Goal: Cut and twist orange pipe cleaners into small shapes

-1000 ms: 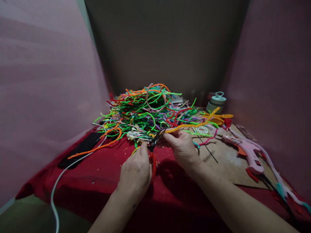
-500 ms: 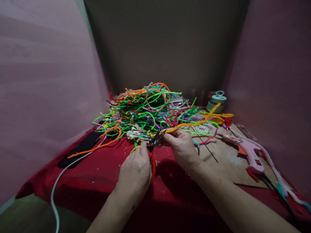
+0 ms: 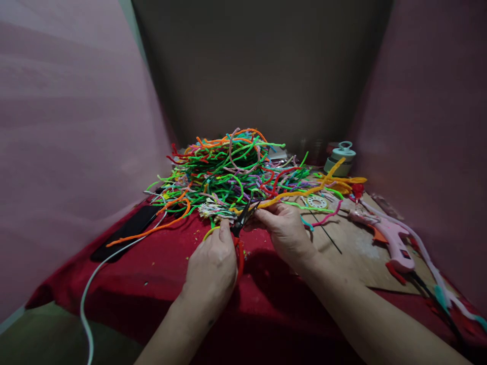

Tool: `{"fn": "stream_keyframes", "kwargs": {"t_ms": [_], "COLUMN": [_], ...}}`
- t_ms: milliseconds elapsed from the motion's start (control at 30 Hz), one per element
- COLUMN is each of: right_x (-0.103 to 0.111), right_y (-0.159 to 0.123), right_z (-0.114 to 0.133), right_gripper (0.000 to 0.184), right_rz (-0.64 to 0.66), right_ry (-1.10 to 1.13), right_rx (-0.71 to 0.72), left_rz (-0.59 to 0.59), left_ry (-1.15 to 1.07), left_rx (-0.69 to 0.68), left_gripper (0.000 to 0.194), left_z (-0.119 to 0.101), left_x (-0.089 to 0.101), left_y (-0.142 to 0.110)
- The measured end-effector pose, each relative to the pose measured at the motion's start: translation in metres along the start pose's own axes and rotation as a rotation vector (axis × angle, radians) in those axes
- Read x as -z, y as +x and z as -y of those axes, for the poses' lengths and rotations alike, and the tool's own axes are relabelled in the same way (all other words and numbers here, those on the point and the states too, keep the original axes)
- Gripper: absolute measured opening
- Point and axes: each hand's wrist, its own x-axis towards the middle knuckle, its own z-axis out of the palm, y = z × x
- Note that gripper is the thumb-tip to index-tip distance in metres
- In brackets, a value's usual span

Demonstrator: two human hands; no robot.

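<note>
My left hand point(image 3: 212, 263) is closed round the red-handled scissors point(image 3: 241, 223), whose dark blades stand apart and point away from me. Between the blades lies a yellow-orange pipe cleaner point(image 3: 294, 194). My right hand point(image 3: 286, 230) pinches that pipe cleaner just right of the blades; its long end runs off to the upper right. A bundle of thin white-tipped stems point(image 3: 215, 210) lies on the table just beyond the scissors. Behind both hands rises a tangled heap of coloured pipe cleaners point(image 3: 224, 172). My fingers partly hide the scissor handles.
On the right a pink glue gun point(image 3: 393, 243) rests on a wooden board point(image 3: 353, 258), near a white ring-shaped disc point(image 3: 316, 202). A pale green container point(image 3: 340, 158) stands at the back. A dark phone point(image 3: 127, 233) and a white cable point(image 3: 99, 268) lie left on the red cloth point(image 3: 160, 284).
Almost nothing differs. The far end of the yellow-orange pipe cleaner has risen slightly, and both hands keep their places.
</note>
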Motion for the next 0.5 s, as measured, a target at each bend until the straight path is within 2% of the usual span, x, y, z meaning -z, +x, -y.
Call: {"fn": "stream_keyframes", "kwargs": {"t_ms": [267,500], "right_x": [0.0012,0.0021], "right_y": [0.0019,0.0023], "right_z": [-0.0031,-0.0031], "right_gripper": [0.011,0.012], "right_rz": [0.01,0.019], "right_ry": [0.076,0.08], "right_rx": [-0.037,-0.063], "left_rz": [-0.017,0.027], "left_ry": [-0.018,-0.004], "left_rx": [-0.04,-0.033], "left_gripper": [0.048,0.047], "left_z": [0.0019,0.0015], "left_x": [-0.0026,0.0008], "left_y": [-0.0006,0.0003]}}
